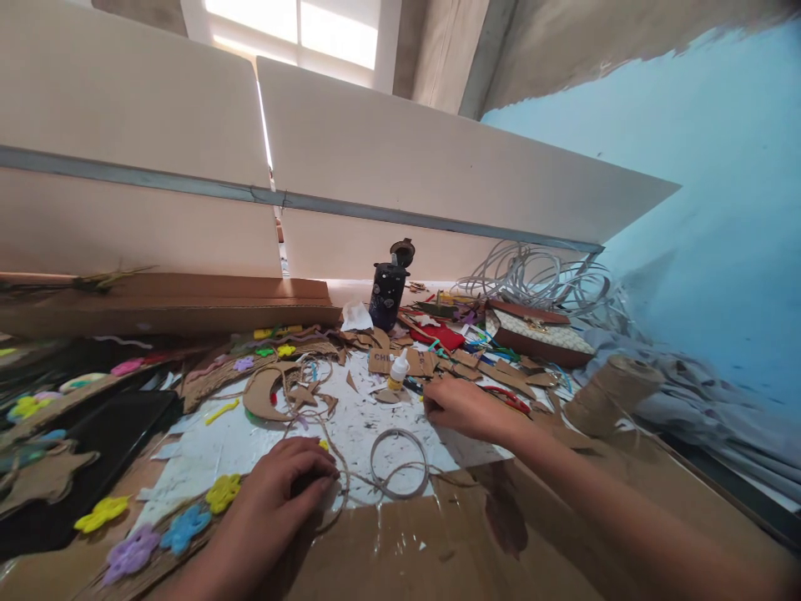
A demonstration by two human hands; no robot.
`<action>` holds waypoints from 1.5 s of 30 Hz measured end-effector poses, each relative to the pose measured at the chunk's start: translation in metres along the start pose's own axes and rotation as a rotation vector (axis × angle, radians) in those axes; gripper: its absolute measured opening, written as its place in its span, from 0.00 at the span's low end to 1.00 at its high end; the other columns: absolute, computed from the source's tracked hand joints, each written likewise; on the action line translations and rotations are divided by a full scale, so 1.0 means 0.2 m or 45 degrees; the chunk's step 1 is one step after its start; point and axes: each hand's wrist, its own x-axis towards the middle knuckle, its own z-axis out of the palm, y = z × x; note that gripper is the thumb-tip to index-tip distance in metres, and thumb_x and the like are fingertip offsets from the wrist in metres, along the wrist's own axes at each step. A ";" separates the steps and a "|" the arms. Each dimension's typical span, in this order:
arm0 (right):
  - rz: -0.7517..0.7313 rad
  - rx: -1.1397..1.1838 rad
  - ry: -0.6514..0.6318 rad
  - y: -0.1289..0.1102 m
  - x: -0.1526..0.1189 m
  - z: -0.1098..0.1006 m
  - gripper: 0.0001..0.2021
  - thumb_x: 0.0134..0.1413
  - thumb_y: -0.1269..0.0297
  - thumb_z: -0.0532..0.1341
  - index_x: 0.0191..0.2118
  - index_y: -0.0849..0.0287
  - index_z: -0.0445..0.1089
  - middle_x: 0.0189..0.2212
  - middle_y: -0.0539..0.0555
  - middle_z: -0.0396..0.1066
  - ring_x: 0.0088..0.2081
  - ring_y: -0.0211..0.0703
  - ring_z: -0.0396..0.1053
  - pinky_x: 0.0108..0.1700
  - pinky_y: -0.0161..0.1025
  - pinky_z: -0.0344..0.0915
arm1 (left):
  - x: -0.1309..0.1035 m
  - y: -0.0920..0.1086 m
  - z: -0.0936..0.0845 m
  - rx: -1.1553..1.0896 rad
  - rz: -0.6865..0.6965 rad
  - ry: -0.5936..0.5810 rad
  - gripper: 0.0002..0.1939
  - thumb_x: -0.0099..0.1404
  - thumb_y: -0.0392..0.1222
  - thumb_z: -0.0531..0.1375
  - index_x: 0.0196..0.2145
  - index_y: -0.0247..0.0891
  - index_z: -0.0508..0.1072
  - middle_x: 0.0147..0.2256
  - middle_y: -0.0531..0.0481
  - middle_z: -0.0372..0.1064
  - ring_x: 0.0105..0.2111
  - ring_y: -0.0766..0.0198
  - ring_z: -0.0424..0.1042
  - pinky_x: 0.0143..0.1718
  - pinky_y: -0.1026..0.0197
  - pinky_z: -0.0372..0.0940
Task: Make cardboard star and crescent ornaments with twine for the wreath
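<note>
My left hand (291,484) rests at the front of the white work board (356,434), loosely bent with its thumb apart, beside a loop of twine (343,467). My right hand (460,407) reaches over the board with fingers curled down; whatever they pinch is hidden. Left of it stands a small glue bottle (397,371) with a white nozzle, behind a small piece of cardboard (386,396). Between my hands lies a pale ring (373,467), with twine crossing it. Farther back are a cardboard crescent moon (255,392) and a twine-edged star (304,396).
Crocheted flowers (186,529) and cardboard strips lie at left, near a black tray (118,467). A dark bottle (387,294) with its lid up stands behind. Cardboard scraps, red-handled scissors (510,399), a handbag (538,334), a twine spool (613,394) and coiled tubing (538,280) fill the right.
</note>
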 end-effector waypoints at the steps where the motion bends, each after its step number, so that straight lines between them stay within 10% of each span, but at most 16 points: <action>1: -0.017 0.015 -0.001 0.01 -0.01 0.00 0.08 0.54 0.74 0.61 0.36 0.62 0.77 0.35 0.59 0.79 0.36 0.47 0.73 0.31 0.36 0.51 | 0.00 0.00 0.00 0.001 0.002 0.013 0.09 0.66 0.42 0.58 0.33 0.44 0.79 0.41 0.48 0.78 0.46 0.54 0.74 0.51 0.53 0.66; 16: -0.221 0.267 -0.113 0.03 -0.10 0.08 0.10 0.50 0.75 0.62 0.38 0.58 0.76 0.35 0.51 0.78 0.36 0.40 0.72 0.35 0.31 0.58 | 0.00 0.00 0.00 0.023 0.014 0.016 0.10 0.67 0.44 0.58 0.34 0.44 0.79 0.42 0.49 0.78 0.46 0.55 0.74 0.51 0.53 0.67; 38: 0.002 0.525 -0.107 0.03 -0.15 0.13 0.06 0.44 0.72 0.62 0.31 0.59 0.75 0.28 0.49 0.73 0.30 0.39 0.67 0.31 0.33 0.54 | -0.01 0.01 0.00 0.047 0.006 0.023 0.10 0.66 0.45 0.58 0.35 0.44 0.80 0.43 0.48 0.78 0.47 0.53 0.75 0.53 0.51 0.68; 45: 0.149 0.844 0.067 0.14 -0.51 0.02 0.10 0.52 0.57 0.59 0.31 0.59 0.68 0.28 0.51 0.67 0.31 0.41 0.63 0.34 0.35 0.58 | -0.01 0.00 -0.04 0.283 0.184 0.323 0.15 0.64 0.52 0.63 0.47 0.52 0.80 0.53 0.51 0.78 0.62 0.45 0.66 0.61 0.40 0.65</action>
